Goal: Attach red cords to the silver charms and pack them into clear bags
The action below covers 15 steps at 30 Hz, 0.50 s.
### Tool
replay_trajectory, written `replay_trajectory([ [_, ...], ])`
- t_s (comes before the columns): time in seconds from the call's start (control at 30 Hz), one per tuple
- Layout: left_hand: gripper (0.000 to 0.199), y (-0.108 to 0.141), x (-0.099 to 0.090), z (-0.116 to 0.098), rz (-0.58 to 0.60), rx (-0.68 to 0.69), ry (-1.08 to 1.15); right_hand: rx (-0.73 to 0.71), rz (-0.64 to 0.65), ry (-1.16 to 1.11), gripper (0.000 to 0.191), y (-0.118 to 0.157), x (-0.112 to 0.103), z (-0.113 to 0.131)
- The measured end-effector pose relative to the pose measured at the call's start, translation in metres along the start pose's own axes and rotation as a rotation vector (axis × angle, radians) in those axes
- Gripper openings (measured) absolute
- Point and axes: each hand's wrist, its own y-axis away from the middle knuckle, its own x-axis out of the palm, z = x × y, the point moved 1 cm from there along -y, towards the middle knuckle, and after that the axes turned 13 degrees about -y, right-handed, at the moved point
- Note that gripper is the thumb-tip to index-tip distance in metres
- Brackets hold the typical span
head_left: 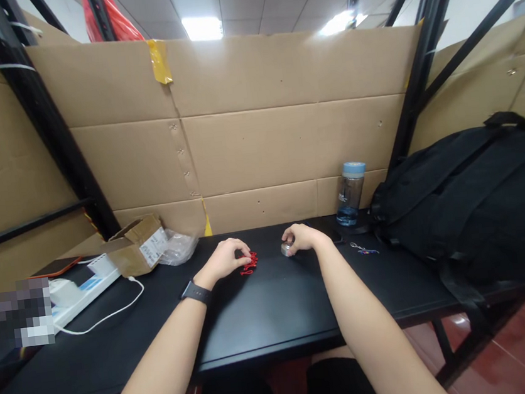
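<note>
My left hand (225,259), with a dark watch (196,292) on its wrist, is closed at the fingertips on a small tangle of red cord (250,264). The cord rests on the black table (268,310), a loose end lying toward me. To the right, my right hand (302,237) curves its thumb and fingers around a small round silvery thing (286,248), like a little tin or disc. Its exact kind is too small to tell. A gap of bare tabletop separates the two hands.
At right are a water bottle (350,194), a keychain-like trinket (364,249) and a black backpack (475,198). At left lie an opened cardboard box (138,246), clear plastic wrap (178,247) and a white power strip (87,299) with a cable (111,325). Cardboard walls (247,148) stand behind.
</note>
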Motion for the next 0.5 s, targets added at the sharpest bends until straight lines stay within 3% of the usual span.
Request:
replay_trajectory([
  [0.13,0.014,0.0,-0.001,-0.001,-0.045,-0.066,0.067,-0.025,-0.003,-0.029,0.051,0.001,-0.002,-0.002],
  [0.23,0.016,-0.001,-0.002,-0.004,-0.081,-0.097,0.089,-0.093,-0.092,-0.109,0.044,0.0,-0.001,0.0],
  [0.33,0.021,-0.002,-0.003,-0.008,-0.13,-0.152,0.171,-0.232,-0.182,-0.249,0.044,-0.002,0.003,0.011],
  [0.5,0.027,-0.002,-0.007,-0.011,-0.185,-0.248,0.223,-0.502,-0.157,-0.577,0.055,-0.005,0.025,0.043],
])
